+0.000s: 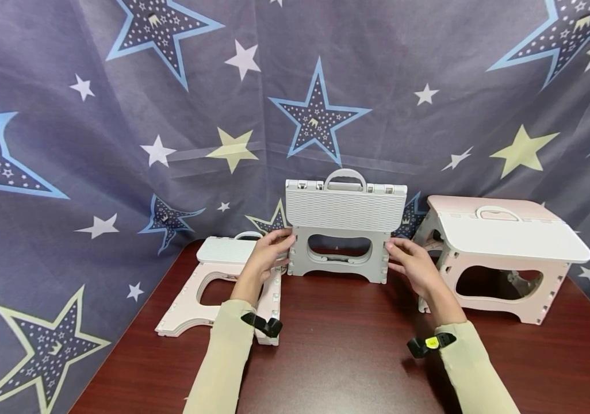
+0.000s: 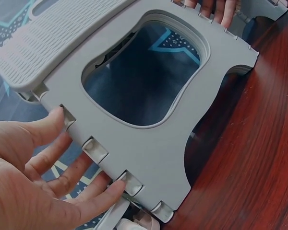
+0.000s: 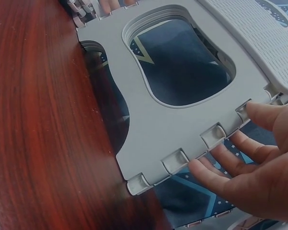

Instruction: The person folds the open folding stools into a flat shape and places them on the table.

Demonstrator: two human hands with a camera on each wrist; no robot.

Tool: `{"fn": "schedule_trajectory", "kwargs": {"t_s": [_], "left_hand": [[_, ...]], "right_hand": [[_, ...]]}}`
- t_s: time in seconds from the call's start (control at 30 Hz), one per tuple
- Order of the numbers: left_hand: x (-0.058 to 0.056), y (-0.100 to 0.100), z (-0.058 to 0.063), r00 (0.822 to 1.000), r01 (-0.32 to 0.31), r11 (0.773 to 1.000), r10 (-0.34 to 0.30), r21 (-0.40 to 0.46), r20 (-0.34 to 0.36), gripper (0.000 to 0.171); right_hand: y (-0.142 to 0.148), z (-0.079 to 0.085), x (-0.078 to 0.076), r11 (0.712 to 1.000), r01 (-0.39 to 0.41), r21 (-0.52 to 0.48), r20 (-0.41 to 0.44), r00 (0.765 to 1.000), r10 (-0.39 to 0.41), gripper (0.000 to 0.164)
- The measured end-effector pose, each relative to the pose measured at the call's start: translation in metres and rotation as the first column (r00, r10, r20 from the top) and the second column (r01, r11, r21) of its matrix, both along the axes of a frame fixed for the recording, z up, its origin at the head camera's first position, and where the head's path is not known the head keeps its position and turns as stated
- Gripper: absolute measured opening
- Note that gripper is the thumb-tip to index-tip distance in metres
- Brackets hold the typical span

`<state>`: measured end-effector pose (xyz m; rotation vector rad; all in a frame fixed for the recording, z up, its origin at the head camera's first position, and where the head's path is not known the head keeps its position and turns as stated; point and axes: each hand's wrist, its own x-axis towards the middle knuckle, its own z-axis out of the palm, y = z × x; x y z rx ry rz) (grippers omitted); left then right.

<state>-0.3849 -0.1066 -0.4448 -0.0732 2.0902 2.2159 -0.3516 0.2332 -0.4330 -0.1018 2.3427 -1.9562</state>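
A grey folding stool (image 1: 347,207) stands folded flat and upright at the back of the table, its carry handle on top and its textured seat panel hanging down in front. My left hand (image 1: 266,256) holds its left side edge, and my right hand (image 1: 419,267) holds the right side edge. In the left wrist view, the thumb of the left hand (image 2: 38,172) presses by a hinge slot while the fingers lie along the edge. The right wrist view has the right hand (image 3: 259,163) likewise at the hinged edge, thumb in front. The legs' feet are close over the tabletop.
To the left lies a folded pink and white stool (image 1: 186,302), partly behind my left forearm. An unfolded pink stool with a white top (image 1: 512,236) stands at the right. A star-patterned curtain (image 1: 196,103) hangs behind the dark red wooden table (image 1: 336,345).
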Motion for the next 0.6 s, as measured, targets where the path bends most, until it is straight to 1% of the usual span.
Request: {"fn": "schedule_trajectory", "kwargs": {"t_s": [0.13,0.37,0.6], "left_hand": [[0.0006,-0.0007,0.0001,1.0,0.009,1.0,-0.009,-0.008,-0.007,0.04],[0.0008,-0.0006,-0.0007,1.0,0.022,0.998,-0.023,-0.055,-0.004,0.043],[-0.0017,0.0,-0.0029,0.999,0.036,0.998,-0.037,-0.057,-0.02,0.043]], "right_hand": [[0.0009,0.0004,-0.0001,1.0,0.001,-0.017,-0.002,1.0,-0.001,0.059],[0.0006,0.0004,-0.0002,0.999,0.005,-0.036,0.004,1.0,-0.005,0.059],[0.0007,0.0015,0.0013,0.999,0.019,-0.033,0.003,1.0,-0.019,0.058]]}}
